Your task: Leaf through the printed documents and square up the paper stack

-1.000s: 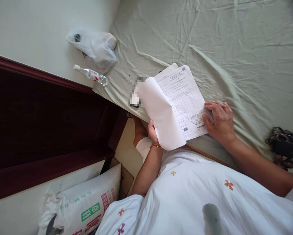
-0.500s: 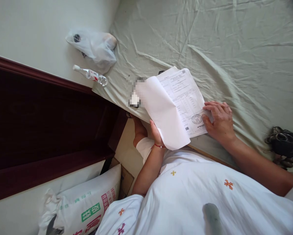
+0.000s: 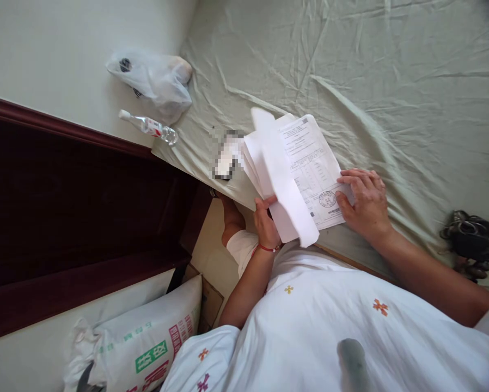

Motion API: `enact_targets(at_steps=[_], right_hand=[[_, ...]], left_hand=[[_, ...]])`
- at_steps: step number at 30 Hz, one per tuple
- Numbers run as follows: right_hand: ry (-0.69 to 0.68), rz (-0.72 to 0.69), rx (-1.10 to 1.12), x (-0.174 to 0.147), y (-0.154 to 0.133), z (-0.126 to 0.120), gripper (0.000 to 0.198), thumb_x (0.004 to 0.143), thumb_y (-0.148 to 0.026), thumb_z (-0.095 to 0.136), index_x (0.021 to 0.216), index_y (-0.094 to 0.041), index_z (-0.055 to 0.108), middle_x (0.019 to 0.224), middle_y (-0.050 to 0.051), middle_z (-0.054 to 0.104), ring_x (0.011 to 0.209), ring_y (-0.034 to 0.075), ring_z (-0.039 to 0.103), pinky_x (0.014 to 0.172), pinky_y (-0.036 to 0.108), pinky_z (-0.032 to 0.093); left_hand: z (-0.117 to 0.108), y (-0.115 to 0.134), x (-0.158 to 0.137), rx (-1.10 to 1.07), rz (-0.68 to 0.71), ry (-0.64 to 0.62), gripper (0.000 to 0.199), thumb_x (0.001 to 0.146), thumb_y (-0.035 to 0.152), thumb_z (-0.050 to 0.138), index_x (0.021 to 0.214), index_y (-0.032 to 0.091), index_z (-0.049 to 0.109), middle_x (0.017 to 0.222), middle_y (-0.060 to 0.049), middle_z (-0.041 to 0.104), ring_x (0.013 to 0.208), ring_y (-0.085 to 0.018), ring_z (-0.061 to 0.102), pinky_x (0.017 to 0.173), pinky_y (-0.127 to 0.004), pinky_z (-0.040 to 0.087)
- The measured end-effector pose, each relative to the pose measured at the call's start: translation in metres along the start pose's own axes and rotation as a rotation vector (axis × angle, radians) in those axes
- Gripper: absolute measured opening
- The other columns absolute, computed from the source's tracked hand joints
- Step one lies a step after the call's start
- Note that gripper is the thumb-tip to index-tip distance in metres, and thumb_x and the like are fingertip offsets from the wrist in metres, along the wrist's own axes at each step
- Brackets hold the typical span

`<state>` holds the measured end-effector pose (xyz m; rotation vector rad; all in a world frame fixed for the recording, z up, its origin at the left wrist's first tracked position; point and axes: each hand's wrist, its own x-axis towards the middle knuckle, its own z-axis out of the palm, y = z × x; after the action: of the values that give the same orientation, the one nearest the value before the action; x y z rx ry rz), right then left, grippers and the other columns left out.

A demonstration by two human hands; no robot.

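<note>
A stack of printed papers [image 3: 310, 158] lies on the bed near its edge, the exposed page bearing text, a table and a round stamp. One white sheet [image 3: 279, 158] stands curled up over the stack's left half, its blank side showing. My left hand [image 3: 266, 222], with a red cord bracelet at the wrist, grips the papers at the lower left edge, its forefinger against the raised sheet and some fingers hidden. My right hand [image 3: 365, 201] rests at the stack's right edge, fingertips touching the paper and thumb apart.
A partly blurred object [image 3: 227, 158] lies left of the papers. A clear bottle [image 3: 148, 126] and a white plastic bag [image 3: 154, 84] are at the bed's left end. Keys and a dark pouch [image 3: 471, 239] sit at right. A printed sack [image 3: 146, 343] stands below the dark wood panel [image 3: 77, 218].
The white sheet has gone from folded over the left side to a more upright curl, baring more sheets underneath. My left hand has shifted up slightly along the edge; the right stays.
</note>
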<state>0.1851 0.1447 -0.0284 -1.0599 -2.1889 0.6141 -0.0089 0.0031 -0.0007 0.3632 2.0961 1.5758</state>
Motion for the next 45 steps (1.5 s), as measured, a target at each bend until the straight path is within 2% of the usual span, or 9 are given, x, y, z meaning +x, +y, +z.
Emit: enact_targets(at_steps=[4,9,16,20,22,25,28,33,45], right_hand=[[0.005,-0.004,0.039,0.0,0.003,0.0,0.02,0.096,-0.028,0.059,0.114,-0.025,0.066,0.124,0.01,0.079,0.13,0.035,0.067,0.12,0.062,0.043],[0.008,0.055,0.093,0.001,0.002,-0.002,0.022,0.098,-0.032,0.057,0.117,-0.028,0.068,0.115,0.012,0.079,0.128,0.035,0.067,0.111,0.059,0.051],[0.06,0.155,0.224,0.005,-0.006,-0.009,0.042,0.112,-0.04,0.031,0.119,-0.025,0.07,0.113,0.012,0.08,0.121,0.032,0.068,0.111,0.057,0.051],[0.013,0.119,0.126,0.004,-0.006,-0.006,0.035,0.105,-0.04,0.05,0.132,-0.024,0.066,0.119,0.014,0.078,0.133,0.037,0.061,0.115,0.061,0.047],[-0.006,0.097,0.06,0.003,-0.006,-0.003,0.041,0.1,-0.039,0.058,0.137,-0.022,0.062,0.123,0.016,0.075,0.136,0.04,0.057,0.115,0.062,0.046],[-0.013,0.071,0.039,0.001,-0.003,-0.002,0.044,0.099,-0.036,0.059,0.141,-0.021,0.058,0.125,0.017,0.073,0.135,0.04,0.057,0.113,0.062,0.047],[-0.007,0.07,0.049,0.001,-0.001,-0.002,0.046,0.099,-0.035,0.058,0.143,-0.024,0.056,0.126,0.016,0.073,0.133,0.039,0.059,0.112,0.061,0.048],[0.01,0.081,0.067,0.0,-0.001,-0.001,0.044,0.099,-0.036,0.058,0.142,-0.025,0.057,0.127,0.015,0.075,0.129,0.038,0.062,0.11,0.06,0.05],[0.017,0.063,0.083,0.004,-0.003,-0.006,0.029,0.101,-0.041,0.058,0.123,-0.025,0.067,0.126,0.014,0.076,0.131,0.037,0.063,0.114,0.059,0.048]], left_hand=[[-0.002,0.005,0.006,0.096,0.102,-0.064,0.034,0.091,0.051,0.072,0.099,0.019,0.081,0.108,-0.009,0.081,0.108,-0.024,0.073,0.106,-0.038,0.054],[-0.003,0.002,0.011,0.049,0.115,-0.04,0.018,0.084,0.026,0.075,0.101,0.021,0.081,0.111,-0.007,0.08,0.115,-0.024,0.072,0.12,-0.042,0.045],[-0.005,-0.001,0.012,-0.064,0.134,-0.036,0.04,0.081,0.029,0.084,0.119,0.022,0.075,0.133,-0.009,0.073,0.138,-0.026,0.062,0.128,-0.041,0.038],[-0.003,0.001,0.011,-0.114,0.099,-0.044,0.074,0.082,0.036,0.087,0.149,0.026,0.056,0.154,-0.012,0.062,0.145,-0.026,0.058,0.129,-0.039,0.038],[-0.002,0.002,0.009,-0.149,0.103,-0.066,0.089,0.083,0.04,0.087,0.159,0.028,0.044,0.167,-0.012,0.05,0.151,-0.026,0.054,0.13,-0.038,0.036],[-0.002,0.003,0.008,-0.208,0.124,-0.116,0.101,0.081,0.045,0.089,0.166,0.029,0.035,0.178,-0.011,0.034,0.161,-0.025,0.041,0.131,-0.034,0.034],[-0.004,0.006,0.008,-0.249,0.092,-0.154,0.11,0.08,0.049,0.09,0.17,0.03,0.029,0.177,-0.012,0.035,0.163,-0.026,0.039,0.132,-0.035,0.034],[-0.006,0.012,0.007,-0.303,0.103,-0.201,0.115,0.081,0.05,0.089,0.172,0.036,0.02,0.18,-0.007,0.03,0.163,-0.026,0.038,0.131,-0.038,0.036],[-0.008,0.006,0.007,-0.309,0.09,-0.195,0.107,0.08,0.052,0.089,0.169,0.039,0.031,0.176,-0.006,0.039,0.159,-0.025,0.044,0.13,-0.038,0.038]])
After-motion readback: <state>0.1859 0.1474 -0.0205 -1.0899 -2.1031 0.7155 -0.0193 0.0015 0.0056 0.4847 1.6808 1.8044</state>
